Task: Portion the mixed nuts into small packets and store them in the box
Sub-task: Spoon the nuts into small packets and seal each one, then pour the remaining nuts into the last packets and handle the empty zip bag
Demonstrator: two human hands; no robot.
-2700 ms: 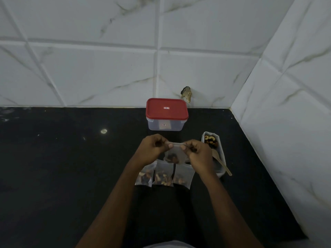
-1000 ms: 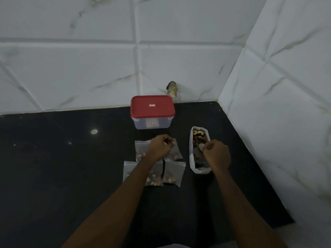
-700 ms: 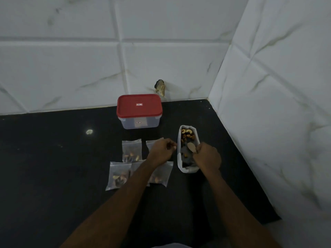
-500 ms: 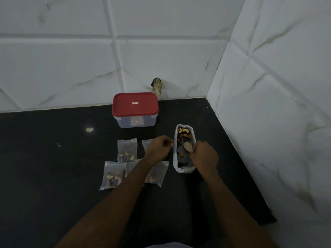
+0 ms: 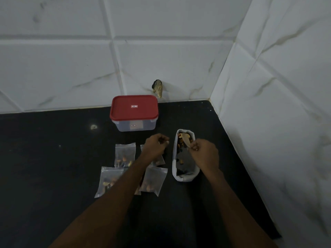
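Observation:
A clear plastic box with a red lid (image 5: 134,111), closed, stands at the back of the black counter. A white oblong tray of mixed nuts (image 5: 185,177) lies to its front right. My right hand (image 5: 204,154) hovers over the tray and grips a wooden spoon (image 5: 186,140), whose bowl rests on the nuts. My left hand (image 5: 156,146) is left of the tray, fingers curled with the fingertips together; whether it holds anything cannot be made out. Several small clear packets with nuts lie below it, one at the back left (image 5: 125,154), others at the front (image 5: 108,181) (image 5: 154,179).
White marble-look tiled walls meet in a corner at the back right. A small dark and tan lump (image 5: 158,88) sticks to the back wall above the box. A pale spot (image 5: 93,127) marks the black counter (image 5: 44,167) left of the box.
The packet both hands held up now lies among the others. My right hand took the spoon in the tray and moved its bowl toward the far end. The view shifted right.

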